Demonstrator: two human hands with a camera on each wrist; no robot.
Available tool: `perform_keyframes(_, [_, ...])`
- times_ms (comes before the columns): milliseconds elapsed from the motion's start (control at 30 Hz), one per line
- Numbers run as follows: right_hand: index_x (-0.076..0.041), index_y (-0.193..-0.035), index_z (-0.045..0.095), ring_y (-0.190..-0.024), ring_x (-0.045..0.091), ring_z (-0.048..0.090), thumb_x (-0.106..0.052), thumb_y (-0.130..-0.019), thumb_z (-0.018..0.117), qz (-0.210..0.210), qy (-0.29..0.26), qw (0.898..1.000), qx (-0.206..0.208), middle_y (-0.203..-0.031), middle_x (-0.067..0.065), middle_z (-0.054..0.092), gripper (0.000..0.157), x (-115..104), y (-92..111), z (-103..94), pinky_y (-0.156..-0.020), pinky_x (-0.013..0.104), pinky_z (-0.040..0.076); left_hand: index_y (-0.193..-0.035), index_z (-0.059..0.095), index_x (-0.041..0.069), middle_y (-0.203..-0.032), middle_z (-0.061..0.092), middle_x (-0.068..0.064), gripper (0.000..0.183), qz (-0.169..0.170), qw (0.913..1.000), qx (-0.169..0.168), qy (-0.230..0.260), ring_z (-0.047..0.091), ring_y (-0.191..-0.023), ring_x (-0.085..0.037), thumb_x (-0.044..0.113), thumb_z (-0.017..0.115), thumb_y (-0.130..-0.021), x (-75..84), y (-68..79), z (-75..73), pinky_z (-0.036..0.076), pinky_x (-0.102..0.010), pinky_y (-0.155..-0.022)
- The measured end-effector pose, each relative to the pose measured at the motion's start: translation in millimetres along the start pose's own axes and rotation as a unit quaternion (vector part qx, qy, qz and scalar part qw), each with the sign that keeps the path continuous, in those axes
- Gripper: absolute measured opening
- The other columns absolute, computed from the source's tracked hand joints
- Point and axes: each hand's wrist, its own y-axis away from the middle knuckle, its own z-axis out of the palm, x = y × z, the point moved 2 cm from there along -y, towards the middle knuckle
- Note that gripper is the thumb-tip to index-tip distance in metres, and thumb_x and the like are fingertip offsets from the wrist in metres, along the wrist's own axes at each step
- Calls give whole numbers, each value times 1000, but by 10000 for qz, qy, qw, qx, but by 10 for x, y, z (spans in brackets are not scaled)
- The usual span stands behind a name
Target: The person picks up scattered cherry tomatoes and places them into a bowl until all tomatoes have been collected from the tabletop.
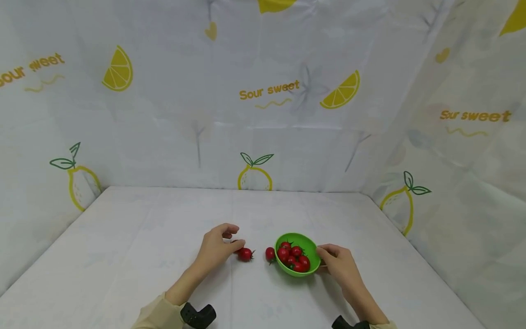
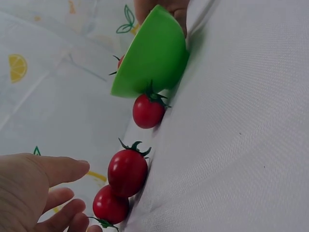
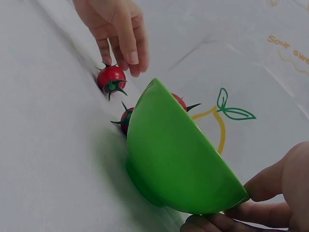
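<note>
My left hand (image 1: pixel 215 249) is just left of a red cherry tomato (image 1: pixel 245 254), its fingers loosely bent with nothing held between them. In the left wrist view two loose tomatoes lie side by side by that hand, the larger tomato (image 2: pixel 128 172) and a smaller tomato (image 2: pixel 110 204). My right hand (image 1: pixel 340 265) pinches the right rim of a green bowl (image 1: pixel 299 274), thumb at the rim and fingers beneath. Inside the bowl sit several red tomatoes (image 1: pixel 282 254) with green stems. Another tomato (image 1: pixel 269 254) rests on the table right against the bowl's left side.
A white cloth covers the table (image 1: pixel 144 246). Behind it and along the right side hangs a white curtain (image 1: pixel 172 114) printed with lemons and lettering. Dark straps with devices (image 1: pixel 198 315) sit on both wrists.
</note>
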Motion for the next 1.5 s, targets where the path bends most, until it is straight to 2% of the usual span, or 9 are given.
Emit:
perform_keyframes(233, [8, -115, 64, -84, 21, 65, -13, -99, 56, -27, 18, 10000, -9, -100, 13, 67, 28, -19, -5, 2, -71, 34, 56, -113, 69, 3, -108, 65, -11, 35, 31, 10000, 38, 36, 61, -96, -25, 16, 80, -83, -11, 3, 13, 51, -41, -79])
perform_keyframes(533, [8, -116, 64, -84, 21, 65, -15, -99, 56, -32, 21, 10000, -40, -100, 13, 67, 29, -2, -1, -9, -72, 34, 56, -111, 69, 1, -107, 66, -12, 33, 30, 10000, 72, 56, 60, -98, -27, 12, 79, -82, -2, 5, 4, 51, -41, -80])
perform_keyframes(900, [9, -116, 63, -84, 22, 66, -14, -99, 56, -38, -32, 10000, -43, -99, 12, 68, 29, -8, -4, -11, -71, 35, 56, -111, 69, 1, -107, 67, -10, 29, -46, 10000, -33, 28, 59, -99, -25, 11, 76, -85, -34, 12, 24, 50, -43, -82])
perform_keyframes(1167, [9, -116, 63, -84, 21, 65, -15, -100, 57, -32, -36, 10000, -43, -99, 12, 67, 30, -10, 7, -5, -72, 35, 56, -111, 67, -1, -103, 66, -8, 28, -125, 9997, -192, 79, 62, -94, -23, 8, 74, -86, -68, 30, 47, 52, -40, -81])
perform_keyframes(1500, [10, -116, 63, -84, 22, 65, -15, -100, 56, -96, -26, 9999, -56, -99, 12, 68, 30, -13, 15, -10, -72, 35, 56, -109, 68, -1, -98, 66, -4, 29, 49, 9995, -306, -56, 61, -90, -20, 5, 77, -82, -107, 31, 81, 52, -40, -81])
